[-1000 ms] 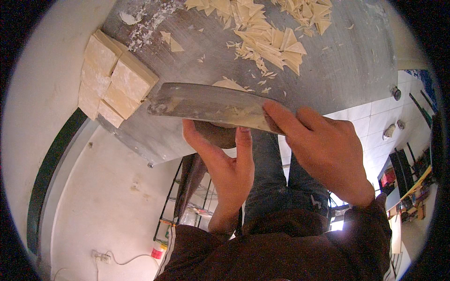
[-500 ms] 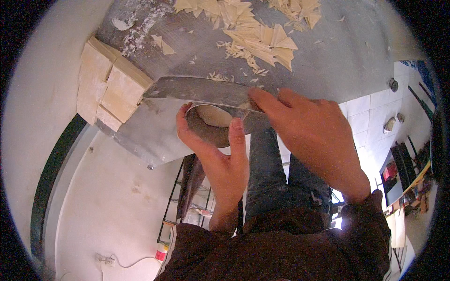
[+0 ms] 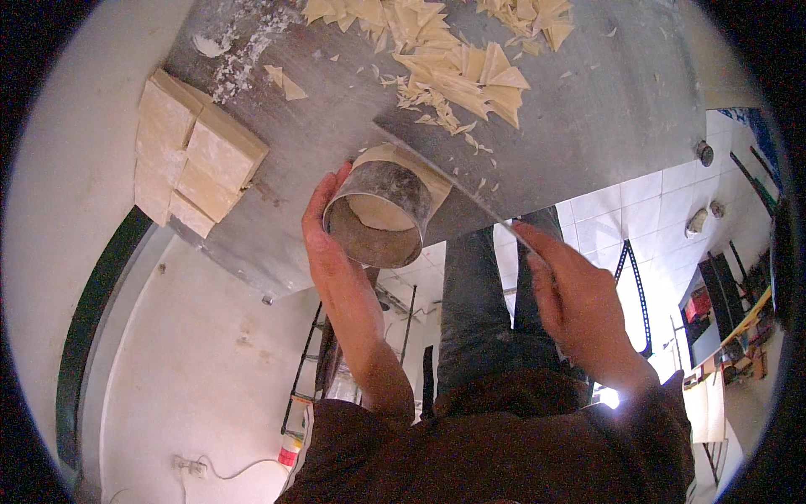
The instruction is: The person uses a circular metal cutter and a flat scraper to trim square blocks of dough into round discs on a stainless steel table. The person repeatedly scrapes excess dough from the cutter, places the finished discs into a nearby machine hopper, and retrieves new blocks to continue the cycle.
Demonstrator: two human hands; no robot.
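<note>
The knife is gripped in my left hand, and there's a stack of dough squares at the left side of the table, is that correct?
Not quite: the head view shows the knife gripped in your right hand. The stack of dough squares is indeed at the left side of the table.

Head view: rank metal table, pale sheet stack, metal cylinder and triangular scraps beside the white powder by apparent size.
1. Metal table
2. Pale sheet stack
3. Metal cylinder
4. Triangular scraps
</note>
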